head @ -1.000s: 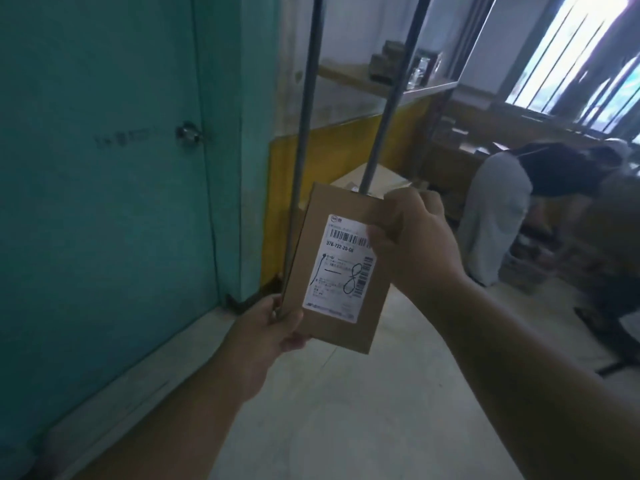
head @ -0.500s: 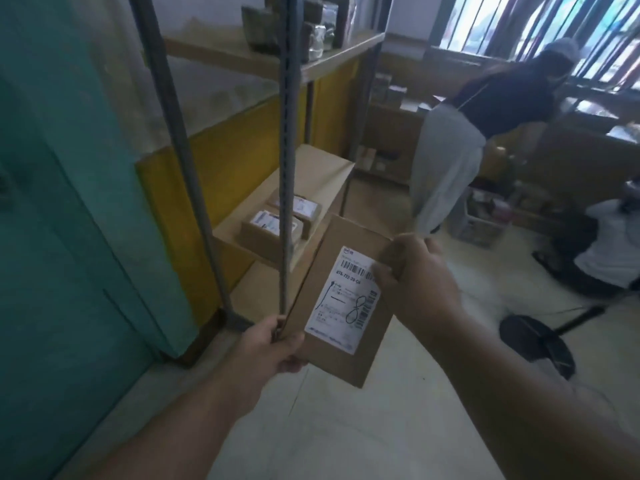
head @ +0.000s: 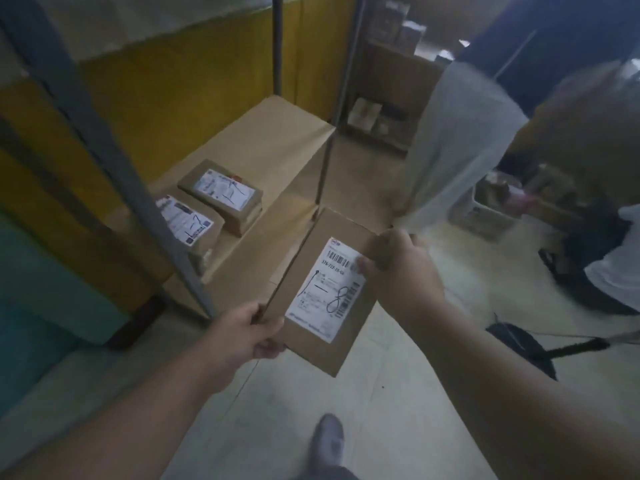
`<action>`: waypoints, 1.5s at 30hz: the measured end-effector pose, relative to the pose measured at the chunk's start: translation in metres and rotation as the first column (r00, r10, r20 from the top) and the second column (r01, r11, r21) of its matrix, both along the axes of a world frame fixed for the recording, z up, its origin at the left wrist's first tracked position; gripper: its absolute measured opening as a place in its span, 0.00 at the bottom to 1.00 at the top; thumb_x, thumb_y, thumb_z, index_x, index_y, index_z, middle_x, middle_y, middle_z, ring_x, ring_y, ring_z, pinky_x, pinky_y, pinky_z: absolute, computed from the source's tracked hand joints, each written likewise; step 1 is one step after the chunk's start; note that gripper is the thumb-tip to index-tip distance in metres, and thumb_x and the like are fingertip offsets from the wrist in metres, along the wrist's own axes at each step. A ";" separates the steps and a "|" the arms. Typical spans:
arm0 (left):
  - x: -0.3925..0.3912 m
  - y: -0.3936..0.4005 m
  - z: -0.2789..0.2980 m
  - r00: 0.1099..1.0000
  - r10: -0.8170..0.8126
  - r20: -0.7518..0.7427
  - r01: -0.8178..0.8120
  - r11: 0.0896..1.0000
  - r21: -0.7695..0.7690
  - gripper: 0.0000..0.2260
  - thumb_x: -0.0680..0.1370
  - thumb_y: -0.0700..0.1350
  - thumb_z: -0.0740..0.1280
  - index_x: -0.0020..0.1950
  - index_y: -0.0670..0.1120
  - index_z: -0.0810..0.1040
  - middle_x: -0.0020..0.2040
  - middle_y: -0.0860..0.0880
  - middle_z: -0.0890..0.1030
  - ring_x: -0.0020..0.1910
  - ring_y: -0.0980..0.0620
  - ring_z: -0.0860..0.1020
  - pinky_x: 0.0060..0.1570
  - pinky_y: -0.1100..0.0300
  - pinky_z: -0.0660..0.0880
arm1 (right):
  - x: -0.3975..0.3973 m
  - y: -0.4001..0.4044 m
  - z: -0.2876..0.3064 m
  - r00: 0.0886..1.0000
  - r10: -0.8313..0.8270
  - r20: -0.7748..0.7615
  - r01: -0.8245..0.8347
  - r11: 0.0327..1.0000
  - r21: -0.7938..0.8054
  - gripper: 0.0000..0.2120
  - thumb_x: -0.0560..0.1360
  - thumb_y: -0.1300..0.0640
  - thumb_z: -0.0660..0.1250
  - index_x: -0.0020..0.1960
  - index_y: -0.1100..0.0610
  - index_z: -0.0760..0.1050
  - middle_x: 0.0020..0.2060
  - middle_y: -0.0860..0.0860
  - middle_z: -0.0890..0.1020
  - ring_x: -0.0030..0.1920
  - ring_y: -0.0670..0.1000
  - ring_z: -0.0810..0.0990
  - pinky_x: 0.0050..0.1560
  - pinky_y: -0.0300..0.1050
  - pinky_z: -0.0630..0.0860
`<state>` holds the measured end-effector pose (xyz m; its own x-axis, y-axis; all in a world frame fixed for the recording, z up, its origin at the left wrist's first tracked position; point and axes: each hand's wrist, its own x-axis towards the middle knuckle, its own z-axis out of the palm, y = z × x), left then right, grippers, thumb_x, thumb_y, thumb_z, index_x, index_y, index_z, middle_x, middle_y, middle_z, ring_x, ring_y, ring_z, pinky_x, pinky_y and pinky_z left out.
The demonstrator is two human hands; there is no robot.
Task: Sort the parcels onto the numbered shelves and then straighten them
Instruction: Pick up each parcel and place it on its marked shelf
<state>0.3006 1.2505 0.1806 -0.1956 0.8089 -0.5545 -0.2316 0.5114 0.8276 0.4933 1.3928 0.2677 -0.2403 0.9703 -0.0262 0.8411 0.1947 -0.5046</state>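
The parcel [head: 322,296], flat brown cardboard, sat in both our hands above the floor [head: 398,393], just in front of the low shelf [head: 277,150]. Our left hand [head: 247,329] pinched its near left corner, fingers clamped on the edge. Our right hand [head: 403,271] gripped the far right corner, thumb over the white label [head: 329,289], where we read a handwritten 8. On the shelf lay two labelled parcels [head: 221,195], side by side and touching, behind a grey upright post [head: 138,188]. Another person [head: 460,133] stood beyond, to the right.
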 end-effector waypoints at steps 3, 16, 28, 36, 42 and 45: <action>0.004 0.026 -0.002 0.981 0.193 0.022 -0.192 0.981 -0.038 0.06 0.81 0.39 0.66 0.57 0.44 0.79 0.48 0.44 0.86 0.38 0.49 0.84 0.38 0.59 0.81 | -0.029 0.058 -0.001 0.982 0.186 0.033 -0.185 0.982 -0.032 0.18 0.75 0.44 0.71 0.60 0.48 0.71 0.53 0.46 0.68 0.48 0.51 0.75 0.46 0.43 0.69; -0.028 0.090 -0.048 0.764 0.641 0.068 -0.625 0.763 -0.164 0.08 0.80 0.40 0.68 0.58 0.43 0.80 0.48 0.44 0.86 0.43 0.46 0.85 0.47 0.52 0.81 | -0.162 0.176 -0.048 0.727 0.654 0.208 -0.651 0.753 -0.095 0.18 0.77 0.45 0.67 0.62 0.52 0.69 0.51 0.48 0.67 0.46 0.51 0.71 0.45 0.42 0.66; 0.073 0.167 -0.081 0.157 0.988 0.000 -0.953 0.151 -0.261 0.09 0.77 0.34 0.70 0.57 0.40 0.76 0.48 0.33 0.83 0.39 0.41 0.82 0.39 0.54 0.84 | -0.200 0.261 -0.105 0.091 0.979 0.182 -0.983 0.117 -0.139 0.24 0.77 0.45 0.67 0.69 0.50 0.66 0.61 0.53 0.69 0.52 0.59 0.79 0.49 0.49 0.77; 0.137 0.181 -0.100 -0.125 0.992 -0.030 -0.932 -0.128 -0.339 0.08 0.77 0.35 0.70 0.56 0.40 0.77 0.47 0.35 0.85 0.41 0.39 0.82 0.52 0.40 0.81 | -0.202 0.243 -0.152 -0.094 0.993 0.067 -0.979 -0.080 -0.185 0.24 0.76 0.47 0.70 0.68 0.53 0.70 0.62 0.54 0.73 0.55 0.54 0.78 0.51 0.46 0.76; 0.150 0.172 -0.164 -0.137 0.990 -0.033 -0.901 -0.139 -0.411 0.09 0.76 0.38 0.73 0.55 0.45 0.78 0.44 0.44 0.87 0.40 0.43 0.86 0.40 0.53 0.83 | -0.194 0.238 -0.222 -0.109 0.994 0.029 -0.964 -0.099 -0.247 0.24 0.75 0.46 0.73 0.67 0.54 0.72 0.61 0.53 0.72 0.47 0.45 0.72 0.40 0.29 0.66; 0.160 0.173 -0.201 -0.206 0.978 -0.035 -0.872 -0.200 -0.446 0.08 0.75 0.37 0.73 0.53 0.44 0.79 0.45 0.41 0.86 0.39 0.43 0.86 0.37 0.55 0.83 | -0.195 0.232 -0.263 -0.144 0.989 0.027 -0.954 -0.132 -0.268 0.24 0.74 0.47 0.74 0.66 0.53 0.73 0.59 0.52 0.71 0.45 0.45 0.72 0.36 0.22 0.63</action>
